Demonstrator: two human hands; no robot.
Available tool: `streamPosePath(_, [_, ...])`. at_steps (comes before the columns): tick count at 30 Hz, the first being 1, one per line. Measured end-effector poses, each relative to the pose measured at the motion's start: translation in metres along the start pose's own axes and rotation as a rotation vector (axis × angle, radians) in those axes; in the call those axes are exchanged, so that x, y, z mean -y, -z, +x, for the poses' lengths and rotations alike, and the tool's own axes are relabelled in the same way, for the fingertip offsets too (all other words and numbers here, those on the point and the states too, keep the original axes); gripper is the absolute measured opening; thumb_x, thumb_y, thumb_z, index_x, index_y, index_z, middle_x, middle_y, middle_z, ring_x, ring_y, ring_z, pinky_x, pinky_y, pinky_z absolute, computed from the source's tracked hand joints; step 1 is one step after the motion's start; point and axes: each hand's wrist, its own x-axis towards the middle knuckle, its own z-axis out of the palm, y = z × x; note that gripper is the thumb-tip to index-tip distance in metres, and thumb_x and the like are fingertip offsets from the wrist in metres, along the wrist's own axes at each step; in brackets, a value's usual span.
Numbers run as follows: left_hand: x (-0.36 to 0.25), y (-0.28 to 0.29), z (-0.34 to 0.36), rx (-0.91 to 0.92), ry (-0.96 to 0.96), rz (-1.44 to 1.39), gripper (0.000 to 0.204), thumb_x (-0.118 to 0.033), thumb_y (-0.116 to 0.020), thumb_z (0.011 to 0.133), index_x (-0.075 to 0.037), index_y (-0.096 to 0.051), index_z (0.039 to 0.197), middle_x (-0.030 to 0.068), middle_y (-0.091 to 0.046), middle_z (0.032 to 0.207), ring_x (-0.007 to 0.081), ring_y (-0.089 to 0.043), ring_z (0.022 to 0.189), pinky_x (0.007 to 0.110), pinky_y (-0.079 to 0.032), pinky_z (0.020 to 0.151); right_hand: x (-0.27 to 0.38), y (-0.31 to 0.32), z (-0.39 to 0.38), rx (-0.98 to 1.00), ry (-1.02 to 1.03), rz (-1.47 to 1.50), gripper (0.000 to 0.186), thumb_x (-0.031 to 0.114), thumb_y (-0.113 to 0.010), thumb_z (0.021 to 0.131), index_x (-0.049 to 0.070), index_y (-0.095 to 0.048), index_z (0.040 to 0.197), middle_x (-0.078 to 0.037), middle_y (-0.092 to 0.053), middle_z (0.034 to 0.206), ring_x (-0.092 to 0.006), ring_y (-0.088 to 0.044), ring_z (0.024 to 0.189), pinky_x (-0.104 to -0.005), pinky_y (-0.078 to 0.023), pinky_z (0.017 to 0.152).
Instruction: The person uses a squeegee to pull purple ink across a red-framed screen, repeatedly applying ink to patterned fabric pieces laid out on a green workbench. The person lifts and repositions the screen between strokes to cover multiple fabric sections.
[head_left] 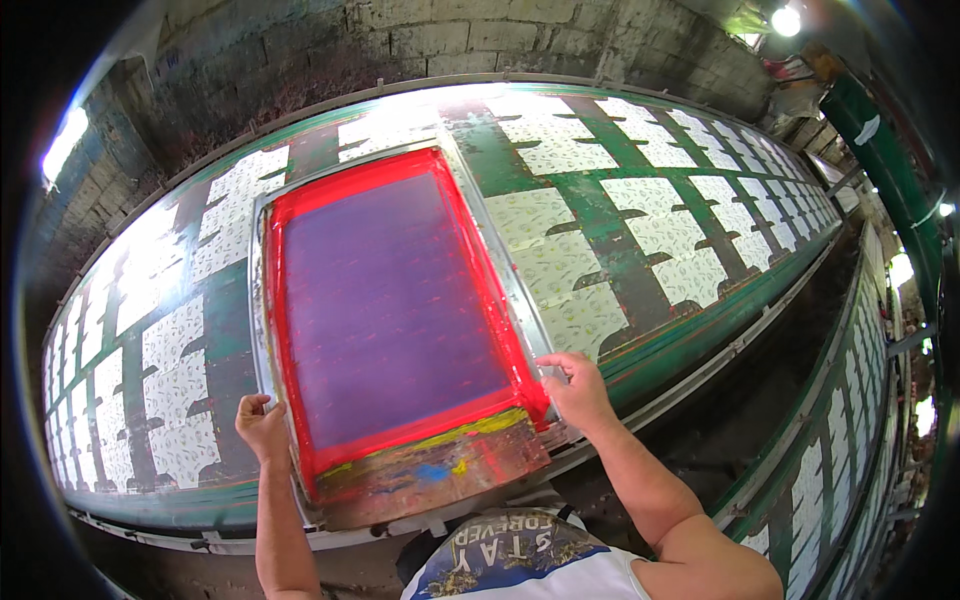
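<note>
A large screen printing frame (372, 310) with purple mesh, a bright red border and metal side rails lies over the long green table in front of me. At its near end is a brown board (430, 478) smeared with yellow, blue and red ink. My left hand (263, 428) is closed on the frame's left rail, near the front corner. On the opposite side, my right hand (578, 393) pinches the right rail with thumb and fingers. Whatever lies beneath the frame is mostly hidden.
White patterned fabric pieces (660, 235) lie in rows along the green table (600, 180), on both sides of the frame. A rail (690, 365) runs along its near edge. A block wall (460, 40) stands behind. Another table with similar pieces (830, 440) is at right, across a dark gap.
</note>
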Motion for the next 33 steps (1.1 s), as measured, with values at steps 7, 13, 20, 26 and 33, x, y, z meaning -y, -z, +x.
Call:
streamPosePath(7, [-0.058, -0.134, -0.080, -0.091, -0.072, 0.219, 0.025, 0.007, -0.087, 0.071, -0.005, -0.072, 0.086, -0.0015, -0.064, 0.087, 0.0097, -0.058, 0.078, 0.030, -0.049, 0.069, -0.118, 0.099, 0.047, -0.086, -0.035, 0.019, 0.028, 0.011, -0.079, 0.087, 0.006, -0.084, 0.114, -0.019, -0.077, 0.117, -0.0356, -0.072, 0.116, -0.0422, -0.055, 0.104])
streamPosePath(13, [-0.088, -0.223, -0.142, -0.152, -0.116, 0.243, 0.017, -0.001, -0.080, 0.071, -0.010, -0.072, 0.082, 0.0071, -0.071, 0.091, 0.0257, -0.065, 0.083, 0.040, -0.054, 0.078, -0.182, 0.176, 0.076, -0.053, -0.210, 0.088, 0.031, 0.003, -0.076, 0.088, 0.001, -0.082, 0.118, -0.010, -0.071, 0.114, -0.0208, -0.068, 0.106, -0.0357, -0.052, 0.099])
streamPosePath(20, [-0.122, -0.269, -0.177, -0.108, -0.021, 0.293, 0.021, -0.002, -0.084, 0.069, -0.010, -0.069, 0.081, 0.0053, -0.064, 0.088, 0.0240, -0.059, 0.086, 0.040, -0.051, 0.080, -0.206, 0.227, 0.094, -0.033, -0.263, 0.158, 0.031, -0.001, -0.075, 0.087, -0.001, -0.080, 0.118, 0.000, -0.055, 0.100, -0.0110, -0.051, 0.089, -0.0291, -0.044, 0.080])
streamPosePath(26, [-0.130, -0.285, -0.183, -0.151, -0.211, 0.371, 0.026, 0.000, -0.088, 0.067, -0.007, -0.068, 0.082, 0.0023, -0.059, 0.083, 0.0156, -0.053, 0.076, 0.033, -0.048, 0.071, -0.223, 0.243, 0.093, -0.005, -0.314, 0.136, 0.031, -0.001, -0.075, 0.087, -0.001, -0.079, 0.118, 0.002, -0.048, 0.100, -0.0109, -0.042, 0.085, -0.0294, -0.040, 0.076])
streamPosePath(33, [-0.131, -0.282, -0.185, -0.112, -0.126, 0.352, 0.021, -0.003, -0.086, 0.069, -0.007, -0.069, 0.081, 0.0070, -0.064, 0.087, 0.0235, -0.060, 0.083, 0.039, -0.052, 0.079, -0.237, 0.245, 0.089, 0.038, -0.227, 0.032, 0.035, 0.001, -0.077, 0.088, -0.002, -0.078, 0.122, -0.002, -0.056, 0.103, -0.0149, -0.052, 0.094, -0.0320, -0.046, 0.086])
